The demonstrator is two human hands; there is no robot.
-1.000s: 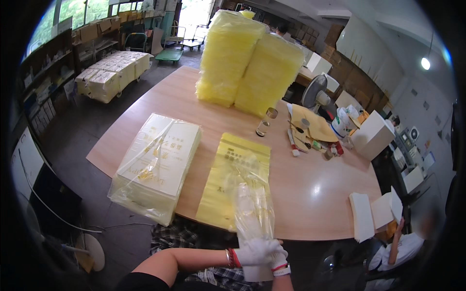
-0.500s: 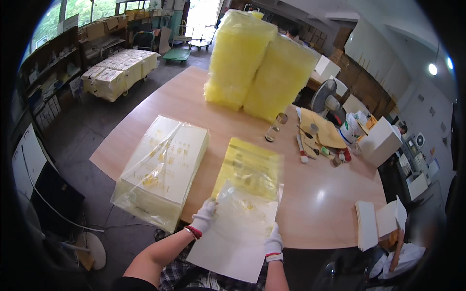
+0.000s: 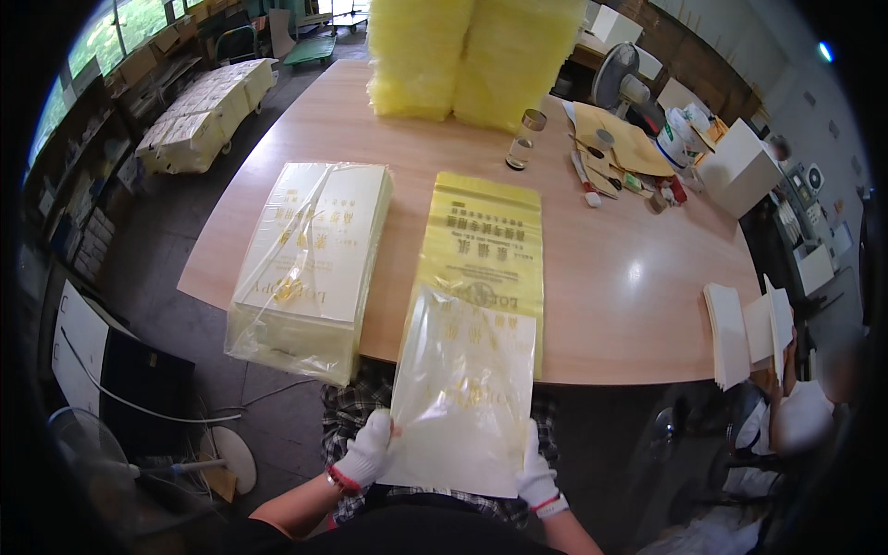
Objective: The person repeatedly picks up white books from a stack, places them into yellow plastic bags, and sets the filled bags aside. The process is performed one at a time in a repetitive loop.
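Observation:
I hold a clear plastic bag with yellow print (image 3: 462,388) flat in front of me, over the table's near edge. My left hand (image 3: 365,450), in a white glove, grips its lower left edge. My right hand (image 3: 536,472), also gloved, grips its lower right edge. The bag's top overlaps a stack of yellow printed bags (image 3: 486,245) lying on the wooden table (image 3: 629,287). To the left sits a large plastic-wrapped pack of cream sheets (image 3: 310,264), overhanging the table's front edge.
Two tall yellow stacks (image 3: 472,51) stand at the table's far side. A small glass jar (image 3: 523,148), a brown envelope (image 3: 624,143), pens and bottles lie at the back right. White paper stacks (image 3: 740,328) sit at the right edge near another person (image 3: 805,407). A fan (image 3: 102,444) stands on the floor.
The clear bag, bunched upright in both hands a second ago, now hangs spread flat between them. My hands moved apart to its lower corners.

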